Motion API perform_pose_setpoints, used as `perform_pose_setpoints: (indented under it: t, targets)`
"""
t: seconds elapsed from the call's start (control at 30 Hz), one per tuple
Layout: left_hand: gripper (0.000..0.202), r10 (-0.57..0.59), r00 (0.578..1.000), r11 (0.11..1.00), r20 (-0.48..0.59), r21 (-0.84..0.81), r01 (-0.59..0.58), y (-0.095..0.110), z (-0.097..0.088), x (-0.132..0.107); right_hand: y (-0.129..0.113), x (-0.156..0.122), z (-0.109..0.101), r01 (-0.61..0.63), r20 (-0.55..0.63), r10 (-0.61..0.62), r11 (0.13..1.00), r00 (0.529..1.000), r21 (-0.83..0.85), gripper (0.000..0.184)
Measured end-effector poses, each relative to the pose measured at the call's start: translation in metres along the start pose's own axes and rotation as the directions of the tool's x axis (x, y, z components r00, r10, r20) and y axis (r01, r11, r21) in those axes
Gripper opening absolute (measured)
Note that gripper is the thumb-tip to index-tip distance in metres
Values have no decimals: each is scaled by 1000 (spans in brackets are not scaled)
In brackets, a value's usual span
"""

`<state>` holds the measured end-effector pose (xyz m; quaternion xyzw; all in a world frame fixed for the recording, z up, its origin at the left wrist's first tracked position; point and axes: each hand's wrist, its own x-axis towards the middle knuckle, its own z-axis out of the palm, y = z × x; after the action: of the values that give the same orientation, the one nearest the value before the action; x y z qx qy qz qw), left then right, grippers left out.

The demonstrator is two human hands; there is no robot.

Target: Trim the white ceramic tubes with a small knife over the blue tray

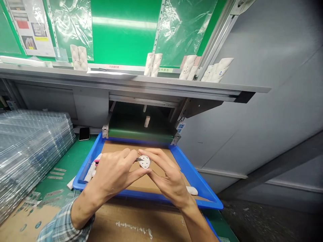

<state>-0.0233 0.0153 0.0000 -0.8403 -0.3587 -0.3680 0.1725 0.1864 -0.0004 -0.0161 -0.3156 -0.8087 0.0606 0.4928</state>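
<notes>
Both my hands meet over a blue tray (pixel 194 173) lined with brown cardboard. My right hand (pixel 168 179) pinches a small round white plastic part (pixel 144 161) with holes, held up by thumb and fingers. My left hand (pixel 113 173) is closed around a thin tool with a pink handle (pixel 97 161), its metal tip touching the white part's edge. A plaid sleeve covers my left forearm.
A white piece (pixel 192 190) lies in the tray's right corner, more white pieces (pixel 89 173) at its left edge. A green conveyor belt (pixel 140 134) carrying one white part (pixel 146 121) ends above the tray. Clear plastic trays (pixel 30 148) stack left, a phone (pixel 84 133) beside them. White parts stand on the shelf (pixel 151 82).
</notes>
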Motion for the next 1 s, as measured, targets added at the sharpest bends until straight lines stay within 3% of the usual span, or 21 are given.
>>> perform_pose_setpoints:
  t: [0.27,0.43,0.53,0.7,1.0]
  targets:
    - [50,-14,996,942,89,-334,43,-3,-1,-1,-1,0,2,-14,-61,15,1000,998,19,36]
    - [36,-22,999,937,49,-346,38,-4,-3,-2,-2,0,1,-24,-38,27,996,999,80,41]
    - [28,-15,999,919,50,-393,34,-4,-7,0,0,-1,2,-47,-93,58,993,994,111,38]
    - [40,-26,999,940,39,-340,37,-3,-8,-2,2,-1,4,-31,-203,46,997,978,75,32]
    - [35,34,999,950,-13,-309,-37,-2,-9,-1,1,0,4,-20,-215,24,1000,976,19,36]
